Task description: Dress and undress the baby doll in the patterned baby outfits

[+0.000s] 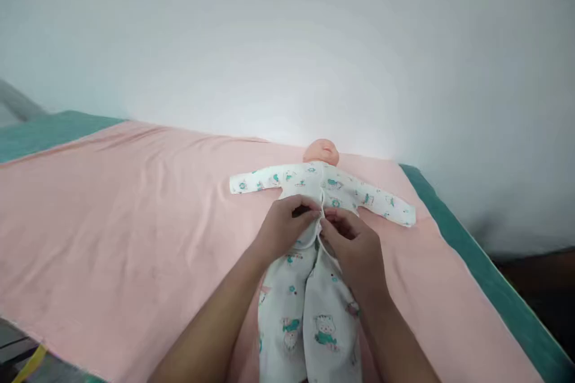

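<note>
A baby doll lies on its back, its head (321, 152) at the far end by the wall. It wears a white printed baby top (344, 184) with both sleeves spread wide, and matching printed pants (287, 311) stretching toward me. Over the doll's belly, my left hand (290, 221) pinches the left front edge of the top. Close beside it, my right hand (353, 242) pinches the right front edge, fingertips nearly meeting the left ones. Whatever fastener lies between the fingers is hidden. Below the hands the front edges part slightly.
A pink blanket (135, 239) lies under the doll, with a teal cover (498, 281) showing along its sides. A pale wall (269, 42) rises directly behind the head. At the lower left corner a yellow strip (30, 365) shows beside the bed's edge.
</note>
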The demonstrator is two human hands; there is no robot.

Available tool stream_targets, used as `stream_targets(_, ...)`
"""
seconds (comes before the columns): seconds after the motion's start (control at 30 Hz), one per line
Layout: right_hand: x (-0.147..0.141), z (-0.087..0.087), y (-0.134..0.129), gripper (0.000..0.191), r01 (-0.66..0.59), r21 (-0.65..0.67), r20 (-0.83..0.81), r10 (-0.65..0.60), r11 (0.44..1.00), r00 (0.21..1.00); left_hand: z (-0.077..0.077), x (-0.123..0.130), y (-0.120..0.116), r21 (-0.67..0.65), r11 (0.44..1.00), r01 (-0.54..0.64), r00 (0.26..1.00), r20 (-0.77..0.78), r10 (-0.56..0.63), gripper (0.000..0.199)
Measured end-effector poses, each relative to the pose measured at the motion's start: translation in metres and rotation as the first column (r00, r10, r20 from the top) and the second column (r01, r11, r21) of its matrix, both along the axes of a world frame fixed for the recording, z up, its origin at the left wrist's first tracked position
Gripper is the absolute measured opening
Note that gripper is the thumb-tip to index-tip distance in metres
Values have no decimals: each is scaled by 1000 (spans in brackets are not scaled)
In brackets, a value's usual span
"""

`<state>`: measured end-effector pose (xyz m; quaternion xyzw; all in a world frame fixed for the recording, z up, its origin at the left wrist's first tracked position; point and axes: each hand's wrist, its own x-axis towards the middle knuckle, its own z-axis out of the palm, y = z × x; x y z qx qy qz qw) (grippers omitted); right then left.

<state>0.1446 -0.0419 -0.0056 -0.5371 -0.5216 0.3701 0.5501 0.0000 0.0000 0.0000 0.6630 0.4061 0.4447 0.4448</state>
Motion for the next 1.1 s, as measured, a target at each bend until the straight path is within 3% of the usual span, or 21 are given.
stream_targets(0.17,-5,-3,-1,19,46,21,77,-47,999,996,-2,1,1,-78,994,-71,996,43,74,8)
stream_targets(0.33,-12,1,-1,21,78,48,110,-83,996,991,-4,2,1,-93,994,-63,991,109,73,9)
stream_targets(0.87,-20,3,-1,14,141,96,290,-163,985,943,-1,6,-2,-39,993,-115,993,-23,114,9)
stream_targets(1.1,-19,3,-2,21,117,74,228,-131,990,965,-4,5,-1,-167,985,-51,978,192,83,12)
